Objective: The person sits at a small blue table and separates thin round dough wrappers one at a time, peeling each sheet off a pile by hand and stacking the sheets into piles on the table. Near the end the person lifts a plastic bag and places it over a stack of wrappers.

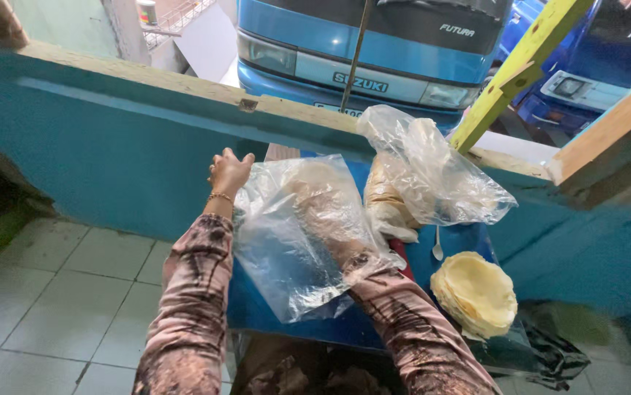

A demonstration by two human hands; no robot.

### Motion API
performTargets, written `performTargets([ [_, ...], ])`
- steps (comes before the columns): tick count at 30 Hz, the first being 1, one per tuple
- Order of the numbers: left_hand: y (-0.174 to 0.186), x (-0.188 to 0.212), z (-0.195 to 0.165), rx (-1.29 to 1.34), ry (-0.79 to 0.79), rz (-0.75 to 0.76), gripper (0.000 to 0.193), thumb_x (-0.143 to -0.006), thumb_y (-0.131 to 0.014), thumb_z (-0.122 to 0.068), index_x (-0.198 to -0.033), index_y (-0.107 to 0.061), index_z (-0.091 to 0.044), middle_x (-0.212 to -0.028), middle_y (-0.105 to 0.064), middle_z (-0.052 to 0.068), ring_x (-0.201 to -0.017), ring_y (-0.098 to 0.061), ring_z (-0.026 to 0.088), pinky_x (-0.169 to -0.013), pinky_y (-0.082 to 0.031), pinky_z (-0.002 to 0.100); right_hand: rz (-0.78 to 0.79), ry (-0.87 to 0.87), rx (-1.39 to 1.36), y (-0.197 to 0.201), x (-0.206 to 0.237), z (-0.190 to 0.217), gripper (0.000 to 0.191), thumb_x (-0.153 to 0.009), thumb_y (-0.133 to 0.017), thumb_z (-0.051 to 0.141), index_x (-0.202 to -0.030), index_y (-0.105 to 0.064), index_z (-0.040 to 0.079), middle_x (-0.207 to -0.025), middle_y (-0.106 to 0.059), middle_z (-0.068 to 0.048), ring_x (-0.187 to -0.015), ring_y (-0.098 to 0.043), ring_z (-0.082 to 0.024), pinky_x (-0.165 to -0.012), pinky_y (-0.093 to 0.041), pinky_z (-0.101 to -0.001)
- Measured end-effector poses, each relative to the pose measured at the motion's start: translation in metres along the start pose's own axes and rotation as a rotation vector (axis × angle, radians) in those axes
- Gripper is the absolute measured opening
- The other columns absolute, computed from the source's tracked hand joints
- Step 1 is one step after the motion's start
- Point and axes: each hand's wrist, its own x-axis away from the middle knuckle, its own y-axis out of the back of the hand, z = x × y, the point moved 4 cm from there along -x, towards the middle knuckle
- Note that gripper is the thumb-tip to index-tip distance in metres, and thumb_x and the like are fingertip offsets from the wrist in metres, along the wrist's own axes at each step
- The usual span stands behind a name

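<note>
Left hand [229,172] closed on upper edge of clear plastic bag [293,241], holding it up over blue counter [257,307]. Right hand inside bag, hidden behind plastic; cannot tell grip. Second plastic bag [432,168] with pale wafers at 1 o'clock from first. Stack of round yellow wafers [475,292] at 4 o'clock. White spoon [437,249] between stack and second bag.
</note>
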Motion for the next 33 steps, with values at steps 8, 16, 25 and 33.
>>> performTargets([
  [8, -0.012, -0.022, 0.002, 0.310, 0.039, -0.113, 0.021, -0.087, -0.071, -0.031, -0.094, -0.076, -0.011, -0.096, -0.076, 0.014, -0.092, -0.073, 0.035, -0.081, -0.057, 0.045, -0.191, -0.004, -0.203, -0.004, 0.006, -0.038, 0.034, -0.100, -0.055, 0.019, -0.132, -0.061, 0.009, -0.119, -0.066, -0.011, -0.102, -0.062, -0.022, -0.089, -0.049, -0.0365],
  [16, 0.049, -0.052, -0.085, 0.146, -0.575, -0.697, 0.031, -0.097, -0.079, -0.028, -0.093, -0.060, -0.004, -0.087, -0.069, 0.015, -0.073, -0.066, 0.039, -0.057, -0.050, 0.049, -0.331, -0.378, -1.267, -0.025, 0.060, -0.056, 0.039, -0.094, -0.061, 0.005, -0.133, -0.063, 0.007, -0.111, -0.069, -0.005, -0.087, -0.062, -0.012, -0.072, -0.055, -0.0293],
  [25, 0.091, -0.047, -0.052, 0.576, -1.254, 0.148, 0.056, -0.103, -0.061, -0.014, -0.151, -0.037, 0.000, -0.142, -0.060, 0.022, -0.122, -0.066, 0.027, -0.095, -0.059, 0.039, -0.305, -0.583, -1.787, -0.082, 0.187, -0.078, 0.042, -0.101, -0.061, 0.012, -0.140, -0.057, -0.002, -0.120, -0.064, -0.012, -0.098, -0.061, -0.018, -0.082, -0.051, -0.0342],
  [33, 0.087, 0.008, 0.019, 0.388, -0.641, -0.202, 0.019, -0.108, -0.074, -0.014, -0.093, -0.068, -0.004, -0.074, -0.063, 0.005, -0.066, -0.059, 0.015, -0.060, -0.048, 0.027, -0.172, -0.555, -2.142, -0.068, 0.197, -0.111, 0.040, -0.097, -0.058, 0.012, -0.136, -0.056, -0.001, -0.122, -0.068, -0.013, -0.106, -0.066, -0.021, -0.092, -0.054, -0.0369],
])
